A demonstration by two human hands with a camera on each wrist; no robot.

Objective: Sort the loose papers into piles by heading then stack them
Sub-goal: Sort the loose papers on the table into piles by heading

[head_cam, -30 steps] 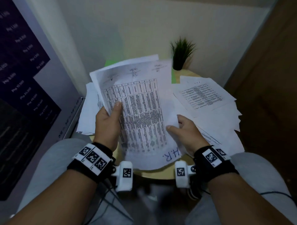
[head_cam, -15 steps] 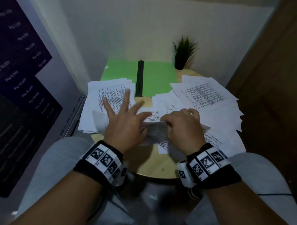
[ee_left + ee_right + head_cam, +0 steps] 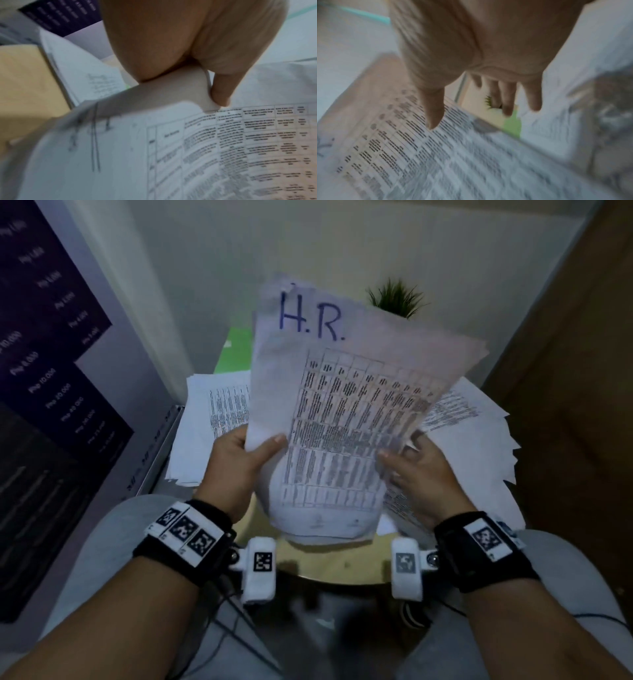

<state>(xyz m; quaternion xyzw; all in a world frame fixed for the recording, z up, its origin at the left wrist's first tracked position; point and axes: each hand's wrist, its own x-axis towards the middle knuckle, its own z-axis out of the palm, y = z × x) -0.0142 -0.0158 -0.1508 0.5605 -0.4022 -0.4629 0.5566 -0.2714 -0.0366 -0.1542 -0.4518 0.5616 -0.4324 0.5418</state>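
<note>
A sheaf of printed table sheets, with "H.R." handwritten in blue at its top, stands raised above the round wooden table. My left hand grips its lower left edge; the thumb pinches the sheets against the fingers. My right hand is at the sheaf's right edge with straight, spread fingers, the thumb over the printed face; the view is blurred. One paper pile lies at the left of the table, and a looser fanned pile lies at the right.
A green folder lies at the back of the table, mostly hidden by the sheaf. A small potted plant stands at the back right by the wall. A dark poster covers the left side. My knees flank the table's near edge.
Half a second ago both hands were down on the papers on the table. Now the sheaf is lifted, with the "H.R." heading at the top instead of the bottom.
</note>
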